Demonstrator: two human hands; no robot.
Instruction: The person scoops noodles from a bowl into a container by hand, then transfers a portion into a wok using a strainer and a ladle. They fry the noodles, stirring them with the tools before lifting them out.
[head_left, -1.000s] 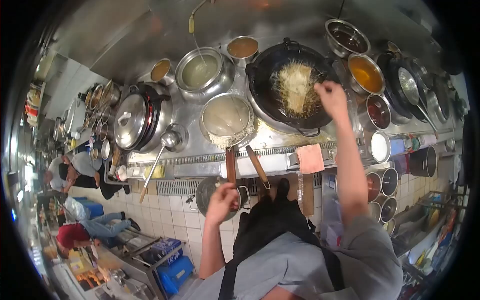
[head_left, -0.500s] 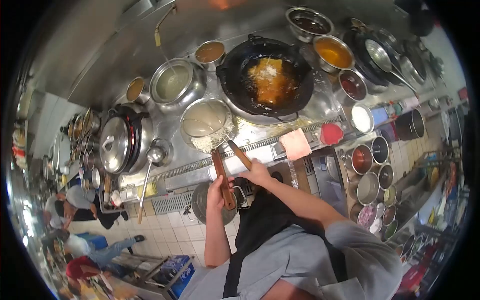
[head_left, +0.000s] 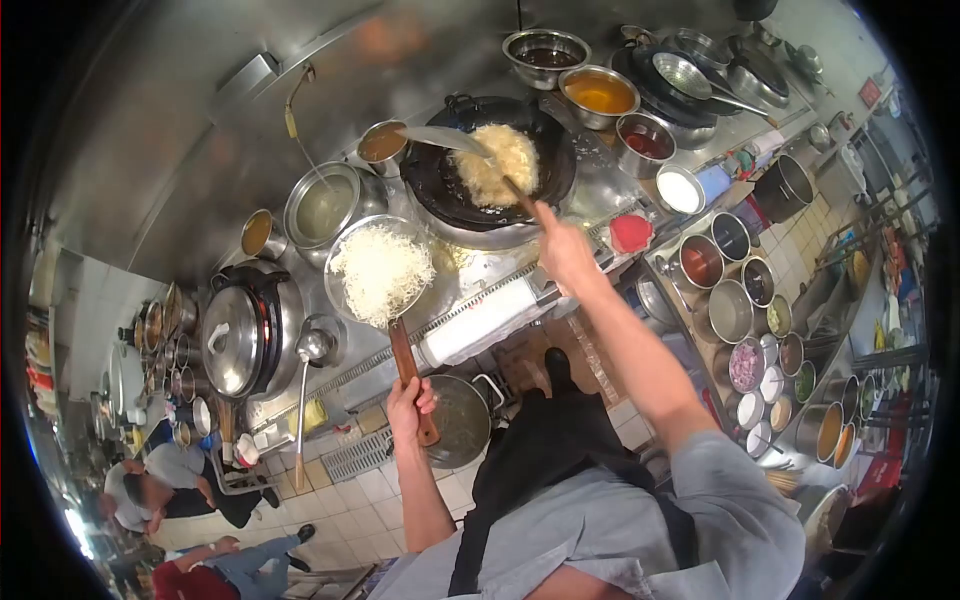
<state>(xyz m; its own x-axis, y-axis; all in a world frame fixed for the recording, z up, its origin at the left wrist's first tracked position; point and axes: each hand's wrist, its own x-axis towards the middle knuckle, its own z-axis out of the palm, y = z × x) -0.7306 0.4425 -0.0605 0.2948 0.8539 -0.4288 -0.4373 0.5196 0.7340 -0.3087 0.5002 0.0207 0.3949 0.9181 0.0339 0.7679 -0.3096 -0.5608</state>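
Low in front of me, my left hand (head_left: 410,408) is wrapped around the wooden handle of a round strainer (head_left: 400,350). Heaped in it are pale, thin shreds (head_left: 380,270). My right hand (head_left: 568,250) grips the wooden handle of a wide metal skimmer (head_left: 442,138), its head tilted nearly edge-on over the black wok (head_left: 556,185). Inside the wok, a pale golden mass of shreds (head_left: 497,165) foams in dark oil, partly behind the skimmer. A steel pot of cloudy liquid (head_left: 322,205) stands just beyond the strainer.
Bowls of amber liquid (head_left: 600,93) and dark red sauce (head_left: 645,140) stand right of the wok. A lidded pot (head_left: 232,340) and a ladle (head_left: 314,345) lie left. Ingredient pots (head_left: 702,262) fill the right-hand counter. People (head_left: 180,475) are at lower left.
My right hand has swung the skimmer from over the strainer up to the wok. Shreds now heap the strainer in my left hand, and a pale foaming mass has appeared in the wok.
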